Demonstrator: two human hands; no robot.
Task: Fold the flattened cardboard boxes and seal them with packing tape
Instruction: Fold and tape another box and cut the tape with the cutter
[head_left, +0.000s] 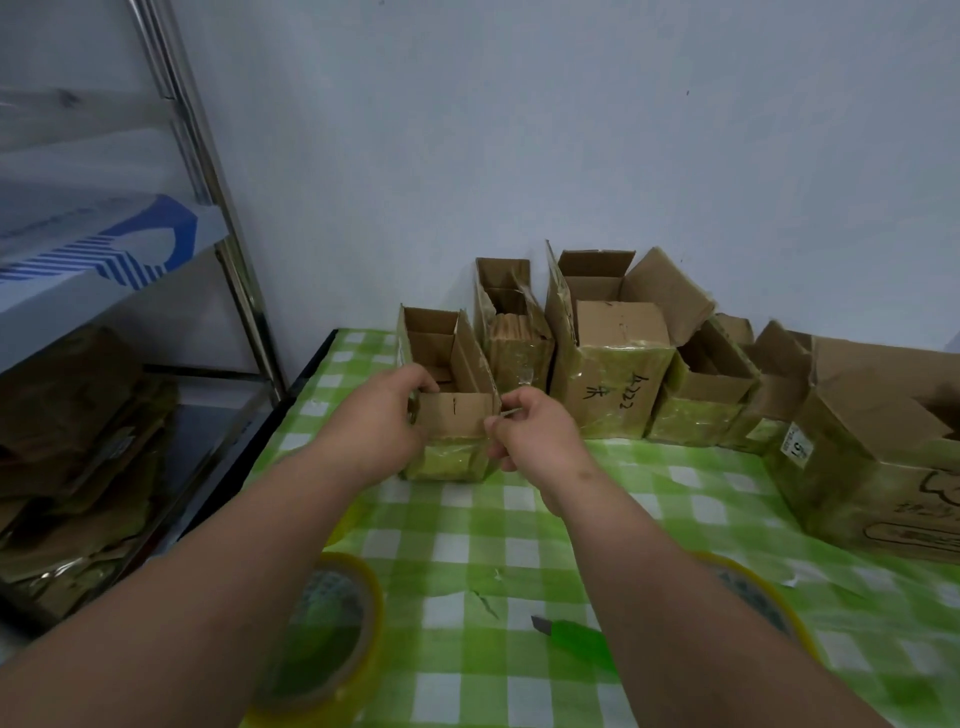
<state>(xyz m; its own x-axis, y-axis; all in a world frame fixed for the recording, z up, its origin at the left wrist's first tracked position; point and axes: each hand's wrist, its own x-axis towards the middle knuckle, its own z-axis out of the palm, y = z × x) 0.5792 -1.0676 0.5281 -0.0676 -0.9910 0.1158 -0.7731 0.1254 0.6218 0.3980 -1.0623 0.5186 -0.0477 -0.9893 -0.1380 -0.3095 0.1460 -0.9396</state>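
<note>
A small open-topped cardboard box (449, 415) stands upright on the green checked tablecloth, its lower half wrapped in shiny tape. My left hand (382, 421) grips the box's left front corner, fingers curled over the rim. My right hand (535, 431) is at the box's right front corner and pinches a thin strip of clear tape there. A roll of yellowish packing tape (324, 642) lies under my left forearm. A second tape roll (763, 597) is partly hidden under my right forearm.
A green utility knife (574, 636) lies between my forearms. Several open taped boxes (608, 374) line the wall, and a larger box (883, 441) sits at right. A metal shelf (223, 249) holding flattened cardboard (78, 457) stands left of the table (467, 525).
</note>
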